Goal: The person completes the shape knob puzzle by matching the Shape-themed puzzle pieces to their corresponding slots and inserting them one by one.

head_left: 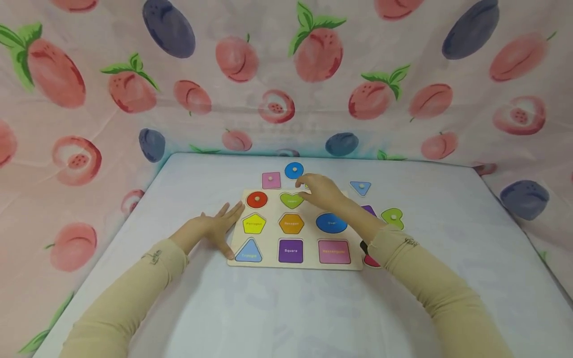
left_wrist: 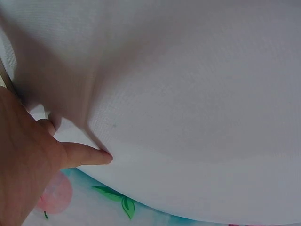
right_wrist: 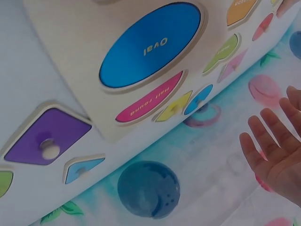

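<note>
A wooden shape puzzle board (head_left: 272,224) lies flat on the table. My left hand (head_left: 216,229) rests at its left edge, fingers spread, thumb by the lower left corner. In the head view my right hand (head_left: 323,192) hovers over the board's far edge, near the green heart recess (head_left: 291,201); its fingers bend loosely with nothing visible between them. The right wrist view shows those fingers (right_wrist: 273,136) apart and holding nothing. A red circle piece (head_left: 257,200) with a knob sits in the upper left recess. A blue knobbed piece (head_left: 294,170) and a pink square piece (head_left: 271,180) lie beyond the board.
Right of the board lie a light blue triangle piece (head_left: 360,188), a green heart piece (head_left: 393,218) and a purple piece (right_wrist: 49,136). A red piece (head_left: 371,261) is partly under the right sleeve. A yellow piece (right_wrist: 173,107) lies behind the right hand. Fruit-patterned cloth (head_left: 277,59) hangs behind.
</note>
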### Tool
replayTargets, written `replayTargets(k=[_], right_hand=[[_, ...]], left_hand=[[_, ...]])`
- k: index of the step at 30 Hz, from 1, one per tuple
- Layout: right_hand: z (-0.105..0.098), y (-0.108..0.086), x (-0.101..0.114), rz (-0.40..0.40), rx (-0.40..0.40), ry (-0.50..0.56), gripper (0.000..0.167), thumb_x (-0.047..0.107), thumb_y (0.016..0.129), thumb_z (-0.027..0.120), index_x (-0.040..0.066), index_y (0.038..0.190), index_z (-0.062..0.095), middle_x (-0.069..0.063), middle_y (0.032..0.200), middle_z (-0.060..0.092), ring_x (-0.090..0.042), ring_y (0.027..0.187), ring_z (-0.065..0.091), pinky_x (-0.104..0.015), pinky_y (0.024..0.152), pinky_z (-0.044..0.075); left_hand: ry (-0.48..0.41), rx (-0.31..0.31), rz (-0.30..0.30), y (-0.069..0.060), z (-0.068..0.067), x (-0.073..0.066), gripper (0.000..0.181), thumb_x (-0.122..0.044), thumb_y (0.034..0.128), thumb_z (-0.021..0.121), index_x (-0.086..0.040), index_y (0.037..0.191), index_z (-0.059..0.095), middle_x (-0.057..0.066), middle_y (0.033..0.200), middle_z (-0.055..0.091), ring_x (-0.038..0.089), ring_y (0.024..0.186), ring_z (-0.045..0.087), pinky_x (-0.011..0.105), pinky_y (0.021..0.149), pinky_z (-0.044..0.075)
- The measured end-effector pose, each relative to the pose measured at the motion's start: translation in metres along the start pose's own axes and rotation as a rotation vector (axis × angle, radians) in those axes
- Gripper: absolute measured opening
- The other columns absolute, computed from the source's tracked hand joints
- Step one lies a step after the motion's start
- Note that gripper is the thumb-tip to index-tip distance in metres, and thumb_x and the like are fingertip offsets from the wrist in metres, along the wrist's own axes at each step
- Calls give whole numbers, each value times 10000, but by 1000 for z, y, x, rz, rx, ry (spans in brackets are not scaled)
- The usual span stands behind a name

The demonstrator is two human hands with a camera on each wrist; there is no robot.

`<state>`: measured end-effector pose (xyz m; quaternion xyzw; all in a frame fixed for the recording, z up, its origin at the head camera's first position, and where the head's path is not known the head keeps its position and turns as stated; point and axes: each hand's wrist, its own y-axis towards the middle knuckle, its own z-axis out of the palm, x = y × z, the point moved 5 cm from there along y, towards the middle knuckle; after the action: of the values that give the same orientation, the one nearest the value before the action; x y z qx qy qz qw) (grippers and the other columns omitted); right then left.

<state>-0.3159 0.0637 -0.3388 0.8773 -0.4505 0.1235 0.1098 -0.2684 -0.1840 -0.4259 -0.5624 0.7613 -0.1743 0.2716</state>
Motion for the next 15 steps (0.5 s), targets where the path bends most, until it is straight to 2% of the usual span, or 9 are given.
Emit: replayTargets(k=[6,11,15], right_hand=[[-9,-11,-9,20,-7,3,251,125,879,654,21,1108,649,-140,1149,665,-306,1122,595,-431,984,478],[-14,-15,-15,55,-5,7,272,130,885,650,25,1137,639,-140,1231,632,-307,1206,553,-426,1018,451],[-19,-23,-21,59,-15,11,276,118,887,644,17,1144,631,-154,1238,625,-321,1209,547,-438,1017,449]], left_hand=[[2,2,11,-1,0,-2,1386,-548,571,829,-140,1512,-104,75,1590,-158,384,1445,-136,824,952,13],[2,-3,20,-6,-4,-3,1383,-535,577,832,-125,1510,-104,86,1588,-161,395,1443,-132,830,943,15],[-4,4,24,-6,-3,-5,1381,-531,579,832,-119,1510,-100,90,1586,-165,399,1441,-133,827,948,18]])
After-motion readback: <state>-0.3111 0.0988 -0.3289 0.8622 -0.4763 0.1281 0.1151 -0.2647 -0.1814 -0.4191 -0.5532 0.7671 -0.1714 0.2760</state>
